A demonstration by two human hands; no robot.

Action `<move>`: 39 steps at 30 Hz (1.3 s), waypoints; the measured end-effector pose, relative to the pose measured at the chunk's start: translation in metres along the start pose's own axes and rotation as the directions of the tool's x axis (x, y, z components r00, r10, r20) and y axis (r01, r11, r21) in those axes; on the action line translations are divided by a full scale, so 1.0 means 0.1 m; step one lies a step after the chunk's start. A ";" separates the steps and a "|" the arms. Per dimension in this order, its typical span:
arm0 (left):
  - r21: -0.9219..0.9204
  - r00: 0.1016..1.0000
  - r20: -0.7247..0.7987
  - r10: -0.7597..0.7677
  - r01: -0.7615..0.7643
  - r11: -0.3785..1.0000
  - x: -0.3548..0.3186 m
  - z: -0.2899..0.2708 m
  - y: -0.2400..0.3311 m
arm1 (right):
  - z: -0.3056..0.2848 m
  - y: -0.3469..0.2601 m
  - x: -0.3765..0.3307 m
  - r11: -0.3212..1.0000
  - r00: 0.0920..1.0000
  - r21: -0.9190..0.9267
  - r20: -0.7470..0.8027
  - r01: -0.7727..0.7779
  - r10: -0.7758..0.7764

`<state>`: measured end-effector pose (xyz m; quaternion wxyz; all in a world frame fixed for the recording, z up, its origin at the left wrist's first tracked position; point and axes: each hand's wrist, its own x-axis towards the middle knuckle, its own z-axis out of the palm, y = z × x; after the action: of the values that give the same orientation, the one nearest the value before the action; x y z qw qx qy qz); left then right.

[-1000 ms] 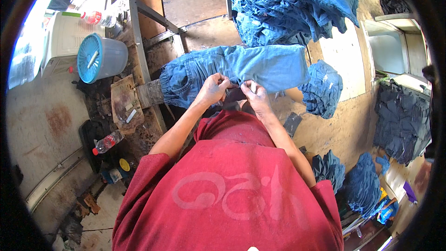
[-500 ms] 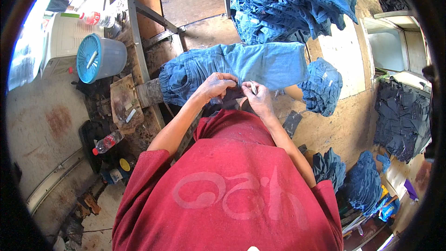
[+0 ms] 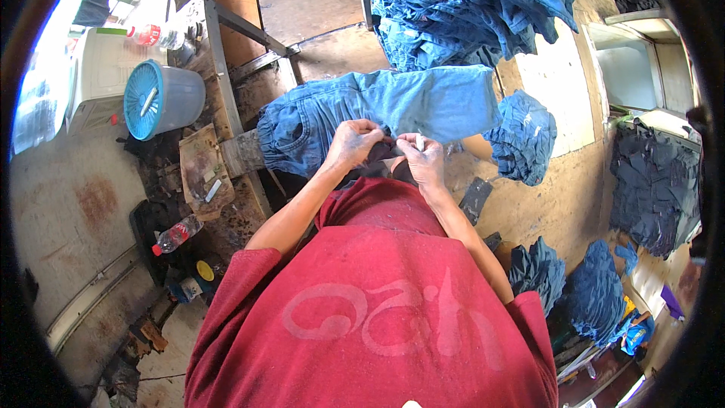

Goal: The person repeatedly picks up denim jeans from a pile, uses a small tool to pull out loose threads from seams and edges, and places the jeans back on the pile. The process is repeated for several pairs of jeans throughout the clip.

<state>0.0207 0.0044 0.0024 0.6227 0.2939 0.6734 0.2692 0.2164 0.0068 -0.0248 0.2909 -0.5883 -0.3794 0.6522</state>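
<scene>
A pair of light blue jeans (image 3: 445, 98) lies stretched across in front of me, with its gathered waistband at the left, around the end of a worn board (image 3: 240, 153). At its near edge, my left hand (image 3: 353, 145) is closed in a pinch; what lies between the fingertips is too small to make out. Just right of it, my right hand (image 3: 424, 162) is closed around a small white stick (image 3: 420, 141), which pokes up between thumb and fingers. The fingertips of both hands almost meet, close to the denim.
Beyond the jeans rises a tall pile of denim (image 3: 453, 11). A crumpled denim bundle (image 3: 522, 136) sits at the right, and dark cloth pieces (image 3: 655, 189) lie farther right. A lidded bucket (image 3: 165, 98) and a bottle (image 3: 177, 234) are at the left.
Both hands have drawn slightly toward me from the jeans' near edge. The white stick in my right hand now stands more upright. The jeans keep their place.
</scene>
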 end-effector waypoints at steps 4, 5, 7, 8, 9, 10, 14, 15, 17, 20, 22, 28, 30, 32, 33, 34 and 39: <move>-0.097 0.999 -0.029 0.022 -0.024 0.995 0.02 -0.04 -0.07 | -0.01 -0.09 -0.06 0.999 0.999 0.013 0.021 0.046 -0.046; -0.134 1.000 0.011 0.007 -0.006 0.991 0.01 -0.05 -0.07 | -0.01 -0.12 -0.06 1.000 0.999 0.012 0.042 0.028 -0.029; -0.198 0.996 0.090 -0.013 0.030 0.980 0.00 -0.05 -0.06 | -0.06 -0.19 -0.05 0.983 0.995 -0.170 -0.048 0.073 -0.082; -0.188 0.988 0.148 -0.045 0.073 0.979 0.00 -0.05 -0.05 | -0.07 -0.22 -0.04 0.965 0.992 -0.255 -0.086 0.068 -0.092; -0.184 0.979 0.196 -0.065 0.101 0.978 0.00 -0.05 -0.04 | -0.09 -0.24 -0.02 0.956 0.995 -0.292 -0.089 0.025 -0.053; -0.246 0.975 0.202 -0.096 0.145 0.958 0.01 -0.04 -0.02 | -0.09 -0.25 0.00 0.946 0.996 -0.324 -0.088 -0.024 -0.005; -0.209 0.972 0.207 -0.116 0.159 0.965 0.04 0.00 -0.02 | -0.05 -0.19 0.08 0.900 0.996 -0.431 -0.040 0.057 -0.083; -0.171 0.973 0.196 -0.119 0.153 0.973 0.04 0.01 -0.03 | -0.03 -0.16 0.09 0.881 0.990 -0.459 -0.014 0.116 -0.137; -0.142 0.981 0.168 -0.098 0.122 0.982 0.05 0.03 -0.07 | -0.03 -0.10 0.11 0.878 0.980 -0.446 -0.014 0.173 -0.200; -0.179 0.991 0.127 -0.045 0.068 0.981 0.04 0.02 -0.13 | -0.09 -0.05 0.13 0.892 0.977 -0.408 -0.008 0.193 -0.215; -0.226 0.995 0.090 -0.034 0.054 0.973 0.02 0.00 -0.15 | -0.14 -0.06 0.13 0.907 0.988 -0.394 0.007 0.144 -0.154; -0.200 0.974 0.211 -0.088 0.131 0.971 0.00 -0.02 -0.02 | -0.14 -0.16 0.09 0.930 0.983 -0.320 0.038 0.183 -0.180; -0.131 0.966 0.226 -0.128 0.160 0.978 0.00 0.00 0.03 | -0.13 -0.18 0.07 0.935 0.985 -0.311 0.042 0.173 -0.168; -0.097 0.966 0.225 -0.131 0.155 0.983 0.00 0.04 0.05 | -0.13 -0.20 0.06 0.943 0.987 -0.289 0.044 0.162 -0.156; -0.089 0.970 0.210 -0.126 0.147 0.985 0.00 0.05 0.05 | -0.13 -0.19 0.05 0.948 0.987 -0.275 0.045 0.158 -0.151; -0.082 0.973 0.196 -0.121 0.139 0.987 0.00 0.07 0.04 | -0.13 -0.19 0.05 0.955 0.987 -0.248 0.052 0.161 -0.153; -0.076 0.983 0.134 -0.125 0.136 0.988 0.03 0.13 -0.04 | -0.14 -0.15 0.08 0.940 0.982 -0.283 0.053 0.191 -0.183</move>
<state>0.0338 0.0041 -0.0034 0.6932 0.2391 0.6374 0.2366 0.2283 0.0233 -0.0166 0.2580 -0.5769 -0.5278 0.5674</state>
